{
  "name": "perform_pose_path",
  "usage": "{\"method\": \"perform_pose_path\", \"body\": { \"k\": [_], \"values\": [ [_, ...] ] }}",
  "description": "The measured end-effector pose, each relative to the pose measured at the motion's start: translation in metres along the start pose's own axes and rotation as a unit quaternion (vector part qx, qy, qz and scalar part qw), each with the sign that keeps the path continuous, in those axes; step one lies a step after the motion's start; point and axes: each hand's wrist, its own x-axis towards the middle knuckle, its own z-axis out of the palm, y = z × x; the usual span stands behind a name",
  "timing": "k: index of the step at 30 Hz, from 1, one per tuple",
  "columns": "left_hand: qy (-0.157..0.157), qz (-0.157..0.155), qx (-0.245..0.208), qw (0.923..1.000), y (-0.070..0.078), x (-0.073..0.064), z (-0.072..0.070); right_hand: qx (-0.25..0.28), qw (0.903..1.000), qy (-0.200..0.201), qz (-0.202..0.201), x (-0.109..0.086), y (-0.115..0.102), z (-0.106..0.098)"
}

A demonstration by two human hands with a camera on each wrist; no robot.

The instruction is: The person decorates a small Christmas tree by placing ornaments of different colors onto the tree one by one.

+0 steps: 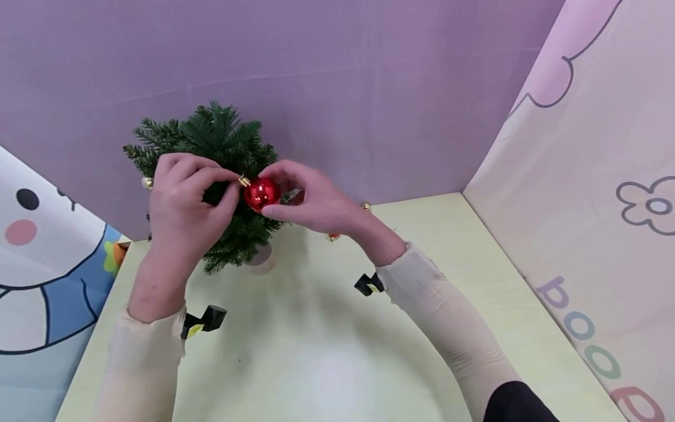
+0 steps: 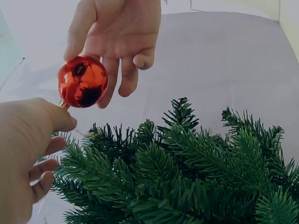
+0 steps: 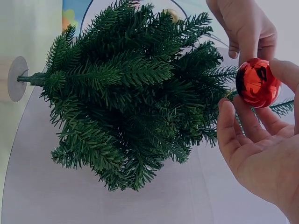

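Observation:
A shiny red ball ornament (image 1: 262, 195) with a gold cap (image 1: 244, 181) is held between both hands, in front of the upper part of a small artificial Christmas tree (image 1: 221, 135). At the cap end, the thumb and index finger of my left hand (image 1: 186, 202) pinch the ornament. My right hand (image 1: 319, 199) grips the red ball between thumb and fingers from the other side. In the left wrist view, the ball (image 2: 83, 81) is above the green branches (image 2: 182, 172). The right wrist view shows the whole tree (image 3: 126, 93) sideways, beside the hands.
The tree's pale round base (image 1: 262, 261) stands on the light table (image 1: 316, 340). A gold ball (image 1: 147, 183) shows at the tree's left. Behind my right wrist lie a small gold ornament (image 1: 366, 206) and a partly hidden red one (image 1: 334, 237). A purple backdrop (image 1: 337, 94) rises behind.

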Motion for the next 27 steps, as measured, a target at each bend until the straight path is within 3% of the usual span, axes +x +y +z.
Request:
{"method": "perform_pose_path", "body": {
  "k": [7,10,15,22,27],
  "values": [
    [0.039,0.052,0.079,0.9948,0.003,0.002,0.001,-0.030,0.9991,-0.022,0.020,-0.006,0.007,-0.001],
    [0.055,0.068,0.080,0.9929,0.003,-0.001,0.002,-0.046,0.9979,-0.033,0.032,-0.006,0.009,0.001],
    [0.044,0.084,0.075,0.9926,0.002,-0.007,0.002,-0.045,0.9975,-0.015,0.053,0.002,0.009,0.009],
    [0.029,0.083,0.052,0.9948,0.000,-0.013,-0.003,-0.016,0.9981,0.010,0.059,0.023,0.039,0.027],
    [0.032,0.087,0.040,0.9948,0.000,-0.014,-0.006,0.002,0.9983,0.013,0.056,0.028,0.045,0.035]
  ]
}}
